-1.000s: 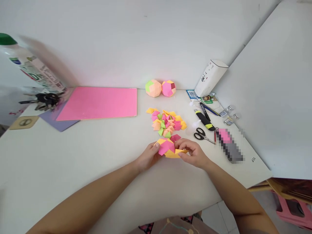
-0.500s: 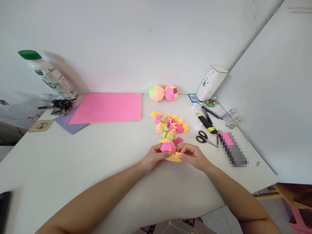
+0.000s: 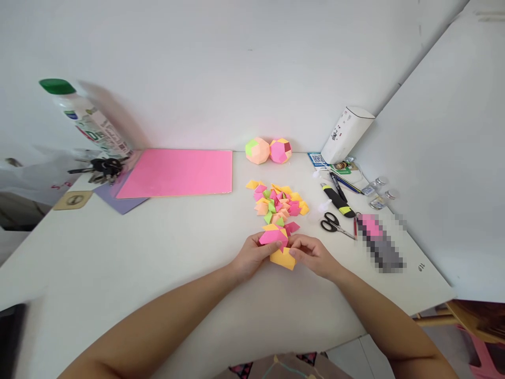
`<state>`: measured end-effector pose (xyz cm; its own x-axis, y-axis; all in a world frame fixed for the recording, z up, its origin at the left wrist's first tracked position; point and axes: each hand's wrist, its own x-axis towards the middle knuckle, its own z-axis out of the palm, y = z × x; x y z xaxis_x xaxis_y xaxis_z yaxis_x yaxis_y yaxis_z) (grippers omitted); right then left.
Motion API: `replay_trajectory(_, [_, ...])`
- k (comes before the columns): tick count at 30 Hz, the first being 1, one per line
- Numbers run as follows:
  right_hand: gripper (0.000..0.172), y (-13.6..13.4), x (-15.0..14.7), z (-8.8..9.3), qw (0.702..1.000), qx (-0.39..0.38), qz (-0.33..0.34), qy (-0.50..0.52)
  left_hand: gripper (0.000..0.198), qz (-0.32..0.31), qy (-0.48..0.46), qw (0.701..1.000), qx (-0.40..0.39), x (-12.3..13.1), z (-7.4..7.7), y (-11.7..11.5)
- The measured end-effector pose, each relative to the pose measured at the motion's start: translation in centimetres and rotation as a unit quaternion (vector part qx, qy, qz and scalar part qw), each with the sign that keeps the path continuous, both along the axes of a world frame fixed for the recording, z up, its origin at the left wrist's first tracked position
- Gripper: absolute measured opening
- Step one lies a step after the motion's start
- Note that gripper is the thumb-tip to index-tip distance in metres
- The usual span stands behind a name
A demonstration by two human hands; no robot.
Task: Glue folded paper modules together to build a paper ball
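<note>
Between my two hands is a partly joined origami piece of folded pink and yellow paper. My left hand grips it from the left, thumb lying over the pink face. My right hand pinches the right edge of its yellow part between thumb and fingers. Just beyond the hands lies a pile of small folded paper units in pink, yellow, green and peach. Two finished paper balls, one peach and green, one pink and yellow, sit against the wall.
Scissors, a utility knife, pens and small glass bottles lie to the right, near a white box. On the left are a pink sheet, keys and a white bottle with a green cap.
The paper piece has turned in my hands, so its yellow part now faces up more broadly and points lower. My left thumb has shifted up onto the pink face. The view moved slightly.
</note>
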<state>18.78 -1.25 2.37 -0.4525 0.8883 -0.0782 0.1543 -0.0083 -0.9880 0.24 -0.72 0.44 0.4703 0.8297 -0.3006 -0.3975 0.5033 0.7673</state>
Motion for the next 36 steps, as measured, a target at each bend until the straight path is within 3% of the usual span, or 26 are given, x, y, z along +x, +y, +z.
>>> replay_trajectory(7, [0.022,-0.6,-0.4,-0.3,0.997,0.036,-0.075,0.006,0.023,0.011,-0.031,0.999,-0.014,0.2,-0.1,-0.1])
replay_trajectory(17, [0.024,-0.9,-0.8,-0.5,0.984,-0.046,-0.144,0.089,0.021,0.001,-0.052,0.998,-0.029,0.1,-0.1,-0.3])
replay_trajectory(27, [0.018,-1.0,-0.6,-0.2,0.988,-0.045,-0.111,0.096,0.026,-0.023,-0.079,0.996,-0.035,0.1,0.0,-0.2])
replay_trajectory(36, [0.014,-1.2,-0.6,0.7,0.991,0.086,-0.103,0.027,0.032,-0.025,-0.087,0.995,-0.039,0.1,0.0,-0.3])
